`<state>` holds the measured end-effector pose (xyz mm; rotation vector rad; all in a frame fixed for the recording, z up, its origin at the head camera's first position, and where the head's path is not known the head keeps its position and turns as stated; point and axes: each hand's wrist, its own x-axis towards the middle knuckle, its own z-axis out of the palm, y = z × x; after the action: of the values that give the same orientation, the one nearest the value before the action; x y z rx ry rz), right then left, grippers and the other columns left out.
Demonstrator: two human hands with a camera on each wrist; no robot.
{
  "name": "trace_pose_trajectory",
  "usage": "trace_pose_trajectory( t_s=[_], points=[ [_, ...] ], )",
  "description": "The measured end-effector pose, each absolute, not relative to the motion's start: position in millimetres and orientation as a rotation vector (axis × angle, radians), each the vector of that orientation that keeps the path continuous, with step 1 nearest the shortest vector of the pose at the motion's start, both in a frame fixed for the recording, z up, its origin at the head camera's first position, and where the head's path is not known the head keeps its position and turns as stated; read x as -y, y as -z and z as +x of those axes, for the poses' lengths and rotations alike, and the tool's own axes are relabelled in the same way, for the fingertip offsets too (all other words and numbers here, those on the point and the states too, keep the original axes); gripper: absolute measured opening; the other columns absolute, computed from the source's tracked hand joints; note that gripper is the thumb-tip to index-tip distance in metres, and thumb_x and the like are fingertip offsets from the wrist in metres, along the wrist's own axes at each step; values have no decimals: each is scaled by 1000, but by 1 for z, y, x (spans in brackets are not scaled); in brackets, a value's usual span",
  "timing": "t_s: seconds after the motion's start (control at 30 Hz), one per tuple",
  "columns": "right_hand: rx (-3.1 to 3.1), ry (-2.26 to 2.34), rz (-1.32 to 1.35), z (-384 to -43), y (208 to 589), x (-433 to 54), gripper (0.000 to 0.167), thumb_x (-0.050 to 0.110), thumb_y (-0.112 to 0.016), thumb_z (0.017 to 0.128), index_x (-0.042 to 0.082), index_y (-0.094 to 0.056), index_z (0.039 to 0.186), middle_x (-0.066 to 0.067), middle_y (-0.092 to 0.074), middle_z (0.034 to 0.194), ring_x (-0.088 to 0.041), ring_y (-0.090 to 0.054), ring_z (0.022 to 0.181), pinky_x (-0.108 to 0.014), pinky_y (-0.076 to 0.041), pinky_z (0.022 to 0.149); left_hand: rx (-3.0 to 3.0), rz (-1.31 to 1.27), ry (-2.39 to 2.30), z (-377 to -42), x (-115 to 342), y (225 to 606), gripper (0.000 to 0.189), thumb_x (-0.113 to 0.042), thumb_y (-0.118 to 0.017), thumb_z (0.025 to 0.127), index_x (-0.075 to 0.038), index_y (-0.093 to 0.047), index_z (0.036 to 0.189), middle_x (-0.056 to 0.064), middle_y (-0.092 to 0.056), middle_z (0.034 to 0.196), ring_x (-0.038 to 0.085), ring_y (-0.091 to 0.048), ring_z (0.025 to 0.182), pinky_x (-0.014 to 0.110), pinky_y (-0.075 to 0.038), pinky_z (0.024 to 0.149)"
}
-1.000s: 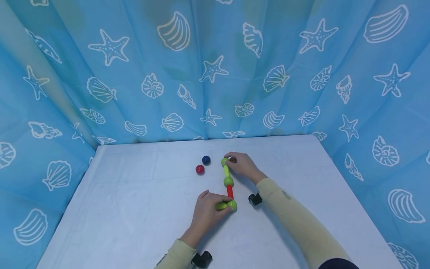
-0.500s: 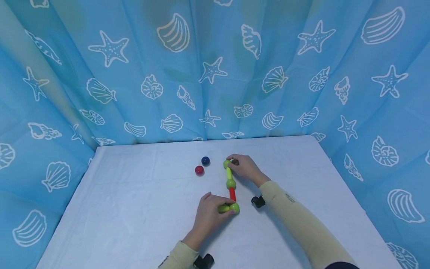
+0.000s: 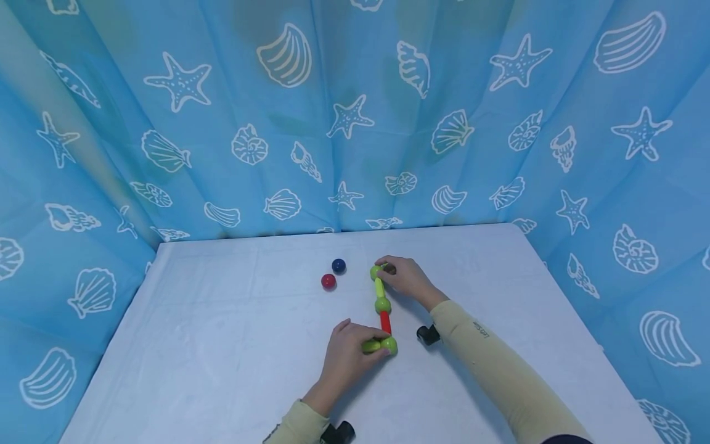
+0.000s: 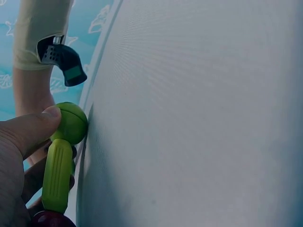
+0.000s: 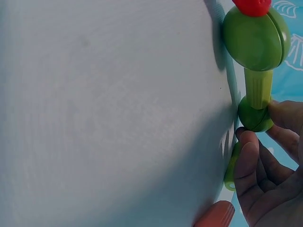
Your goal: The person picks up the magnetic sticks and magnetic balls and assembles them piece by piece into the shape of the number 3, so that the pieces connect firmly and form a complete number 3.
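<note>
A toy ball-and-rod chain runs away from me over the white table. Its near green ball [image 3: 390, 345] is pinched between thumb and fingers of my left hand [image 3: 346, 354]. From that ball a lime rod [image 4: 57, 177] leads back under the palm to a dark red ball [image 4: 51, 219]. A red rod [image 3: 385, 322] joins the near ball to the middle green ball [image 3: 383, 305], and a second lime rod [image 3: 379, 287] continues to the far green ball [image 3: 375, 272]. My right hand [image 3: 409, 277] pinches this far ball. Below it, a green rod [image 5: 231, 168] shows, partly hidden by fingers.
Left of the chain's far end lie a loose red ball [image 3: 328, 282] and a dark blue ball [image 3: 339, 266]. An orange-red piece [image 5: 215, 216] shows low in the right wrist view. A blue shell-print curtain [image 3: 222, 166] hangs behind the table [image 3: 222, 296].
Both hands and the chain between them have shifted slightly right and toward me. Each hand keeps its pinch. The loose balls lie as before.
</note>
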<state>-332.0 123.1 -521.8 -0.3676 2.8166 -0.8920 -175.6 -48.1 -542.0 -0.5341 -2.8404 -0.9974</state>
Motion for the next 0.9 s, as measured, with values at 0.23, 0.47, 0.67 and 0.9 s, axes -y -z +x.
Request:
trace_pose_trajectory(
  t_s=[0.23, 0.47, 0.67, 0.9],
  points=[
    [-2826, 911, -359, -331, 525, -126, 38, 33, -65, 100, 19, -63, 136, -7, -68, 124, -26, -62, 117, -45, -52, 101, 2845, -535, 995, -175, 48, 542, 30, -37, -85, 84, -29, -79, 113, -16, -75, 103, 8, -68, 102, 56, -37, 113],
    [-2884, 967, -326, -329, 519, -134, 33, 27, -67, 99, 20, -65, 132, -6, -69, 119, -25, -62, 106, -42, -55, 93, 2854, -529, 1014, -175, 49, 541, 30, -36, -85, 83, -29, -79, 112, -16, -75, 103, 8, -67, 101, 56, -37, 113],
    [-2949, 954, -315, -333, 522, -141, 30, 22, -69, 98, 17, -68, 127, -7, -68, 116, -25, -61, 100, -39, -55, 85, 2850, -532, 1020, -175, 49, 542, 30, -36, -85, 84, -29, -79, 112, -16, -75, 102, 7, -67, 100, 56, -37, 113],
    [-2993, 893, -265, -335, 527, -144, 29, 14, -71, 96, 15, -70, 124, -10, -66, 116, -29, -58, 113, -46, -51, 98, 2848, -534, 1008, -175, 48, 543, 30, -37, -84, 84, -30, -78, 113, -16, -75, 103, 7, -67, 101, 55, -37, 113]
  ],
)
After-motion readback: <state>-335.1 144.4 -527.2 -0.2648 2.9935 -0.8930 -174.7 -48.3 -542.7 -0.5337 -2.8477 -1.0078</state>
